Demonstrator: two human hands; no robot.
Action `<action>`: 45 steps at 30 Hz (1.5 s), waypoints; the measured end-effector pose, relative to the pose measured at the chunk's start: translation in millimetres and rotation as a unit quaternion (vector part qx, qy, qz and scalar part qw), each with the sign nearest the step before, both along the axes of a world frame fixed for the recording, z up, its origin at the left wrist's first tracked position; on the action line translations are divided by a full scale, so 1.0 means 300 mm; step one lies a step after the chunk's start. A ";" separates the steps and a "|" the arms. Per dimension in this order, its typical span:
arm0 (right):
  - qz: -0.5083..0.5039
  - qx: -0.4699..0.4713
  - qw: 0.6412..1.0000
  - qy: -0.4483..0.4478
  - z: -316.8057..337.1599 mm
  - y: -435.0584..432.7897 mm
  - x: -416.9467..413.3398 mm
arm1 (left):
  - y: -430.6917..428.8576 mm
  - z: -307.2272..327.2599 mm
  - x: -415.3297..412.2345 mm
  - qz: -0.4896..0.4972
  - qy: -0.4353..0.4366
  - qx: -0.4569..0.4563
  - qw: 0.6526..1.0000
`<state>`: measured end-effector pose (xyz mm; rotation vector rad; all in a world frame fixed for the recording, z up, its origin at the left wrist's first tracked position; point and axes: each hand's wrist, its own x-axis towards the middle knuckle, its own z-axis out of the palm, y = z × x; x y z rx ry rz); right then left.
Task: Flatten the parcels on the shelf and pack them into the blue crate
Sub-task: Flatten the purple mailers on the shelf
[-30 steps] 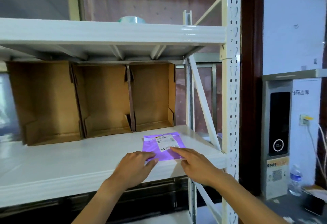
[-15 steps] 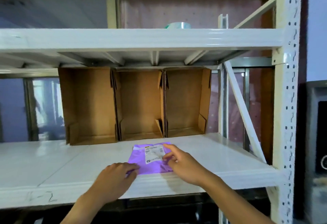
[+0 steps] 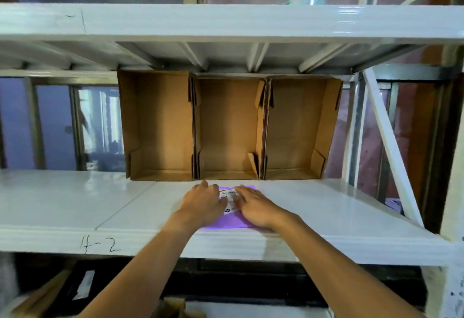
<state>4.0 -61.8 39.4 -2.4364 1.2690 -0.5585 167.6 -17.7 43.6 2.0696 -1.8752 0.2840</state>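
Purple parcel (image 3: pixel 226 223) flat, white label, under hands.

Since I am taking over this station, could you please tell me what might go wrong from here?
1. The purple parcel lies near the shelf front edge; the left hand and right hand pressing it might slide it off.
2. Pressing across its label could crease it.

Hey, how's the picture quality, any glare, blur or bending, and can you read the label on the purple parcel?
Head view: the wide lens bows the shelf edges; glare streaks the upper beam at right; the label on the purple parcel, between the left hand and right hand, is too soft to read; below the shelf, the same view goes dark and smeared.
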 end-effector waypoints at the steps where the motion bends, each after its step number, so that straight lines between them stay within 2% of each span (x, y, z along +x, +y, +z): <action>1: -0.005 -0.001 1.000 -0.006 0.005 -0.010 0.007 | -0.017 -0.014 -0.008 -0.016 0.029 0.000 0.999; 5: -0.009 -0.001 1.000 -0.005 0.002 -0.064 0.031 | -0.053 -0.058 -0.016 -0.077 0.124 0.064 0.987; 10: -0.007 -0.019 0.999 0.025 -0.036 -0.097 0.049 | -0.034 -0.044 -0.027 -0.094 0.045 0.140 0.985; 13: -0.010 -0.034 0.999 0.038 -0.044 -0.105 0.044 | -0.074 -0.066 -0.021 -0.102 -0.007 0.151 0.983; 16: -0.013 -0.036 0.998 0.058 -0.051 -0.119 0.052 | -0.110 -0.075 -0.011 -0.098 -0.024 0.165 0.981; 21: -0.010 -0.005 0.998 0.066 -0.048 -0.132 0.057 | -0.107 -0.061 -0.021 -0.092 -0.030 0.175 0.980; 34: -0.024 0.019 0.995 0.091 -0.012 -0.083 0.061 | -0.098 -0.057 -0.032 -0.067 0.048 0.178 0.980; 45: 0.034 -0.151 0.960 0.234 -0.027 0.073 -0.003 | 0.006 -0.083 -0.066 -0.024 0.069 0.210 0.975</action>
